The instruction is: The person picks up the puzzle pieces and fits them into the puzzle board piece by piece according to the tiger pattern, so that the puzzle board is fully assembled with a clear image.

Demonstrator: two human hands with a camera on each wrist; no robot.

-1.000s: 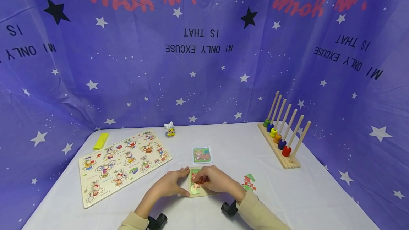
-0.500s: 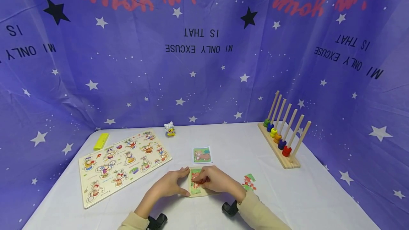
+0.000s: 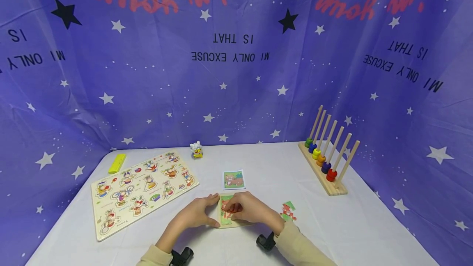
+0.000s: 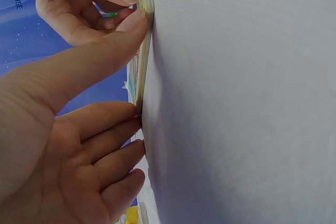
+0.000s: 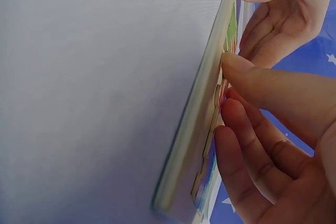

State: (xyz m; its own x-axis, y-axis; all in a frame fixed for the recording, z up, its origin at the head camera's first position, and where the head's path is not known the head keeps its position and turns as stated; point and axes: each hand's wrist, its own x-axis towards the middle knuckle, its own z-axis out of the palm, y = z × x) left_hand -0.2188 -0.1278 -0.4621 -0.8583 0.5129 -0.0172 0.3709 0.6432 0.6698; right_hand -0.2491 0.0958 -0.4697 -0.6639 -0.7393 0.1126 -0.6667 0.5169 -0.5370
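Note:
A small wooden jigsaw board (image 3: 236, 225) with a green and red picture lies between the two hands. My left hand (image 3: 197, 212) holds its left side in the head view, the thumb at the near corner and the fingers toward the far one. In the left wrist view the left hand's fingers (image 4: 100, 156) touch the board's edge. Over the picture, my right hand (image 3: 249, 207) pinches a red and green jigsaw piece (image 3: 226, 216) with thumb and fingers, partly hiding it. More red and green pieces (image 3: 288, 211) lie loose to the right.
Beyond the board lies a picture card (image 3: 233, 180) with a brown animal. A large peg puzzle (image 3: 148, 188) fills the left, near a yellow box (image 3: 117, 163). A small white-and-yellow figurine (image 3: 196, 149) stands at the back. A wooden rack of pegs with coloured beads (image 3: 320, 160) stands right.
The strip of pieces under my right hand has shifted slightly and now sits flatter within the board. The right fingers move only a little; the left hand stays put.

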